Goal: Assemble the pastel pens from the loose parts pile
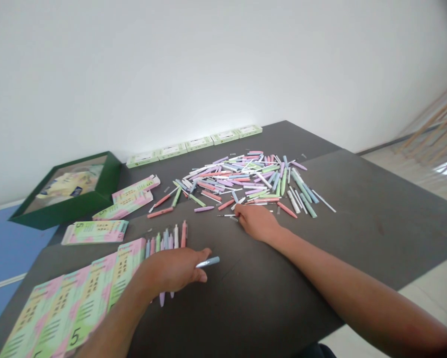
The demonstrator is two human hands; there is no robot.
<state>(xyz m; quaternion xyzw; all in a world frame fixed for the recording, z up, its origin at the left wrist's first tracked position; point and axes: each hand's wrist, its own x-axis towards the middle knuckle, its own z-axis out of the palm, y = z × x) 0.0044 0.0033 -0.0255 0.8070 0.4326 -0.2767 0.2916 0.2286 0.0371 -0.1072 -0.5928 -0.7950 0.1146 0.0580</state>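
My left hand (176, 270) is closed around a pale blue pen barrel (210, 262), whose end sticks out to the right past the thumb. Under and behind that hand lies a row of assembled pens (184, 233) in several pastel colours, partly hidden by it. At the near edge of a loose heap of pen parts (241, 176), my right hand (258, 221) pinches a thin white pen refill (226, 215); its tip points left. The heap mixes coloured barrels and white refills.
Printed pen boxes (96, 283) lie side by side at the front left, with more opened boxes (128, 201) beyond. A green box (109, 181) holding plastic wrapping stands at the left. Several pale green packs (199, 143) line the wall side of the dark table (320, 268).
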